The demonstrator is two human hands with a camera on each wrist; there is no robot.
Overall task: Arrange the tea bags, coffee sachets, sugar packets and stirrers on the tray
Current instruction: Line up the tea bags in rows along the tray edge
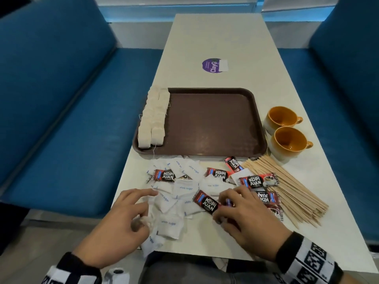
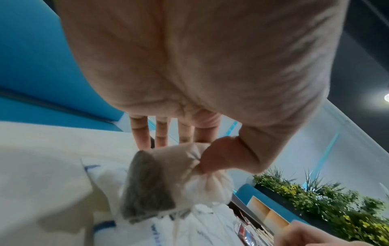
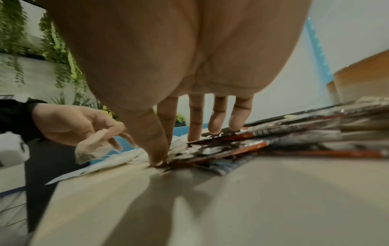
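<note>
Near table (image 1: 205, 238) edge | left hand (image 1: 114, 226) pinches tea bag (image 2: 151, 183) under thumb | right hand (image 1: 246, 220) pinches coffee sachet (image 1: 206, 202)

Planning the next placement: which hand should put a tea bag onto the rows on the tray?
Left. The left hand already pinches a tea bag, and the tea bag rows lie along the left side of the tray. The right hand pinches a coffee sachet.

I see white tea bags (image 1: 153, 117) in two rows on the brown tray's (image 1: 205, 119) left side. Nearer, sugar packets (image 1: 185, 188), red coffee sachets (image 1: 217, 174) and wooden stirrers (image 1: 293, 185) lie mixed.
</note>
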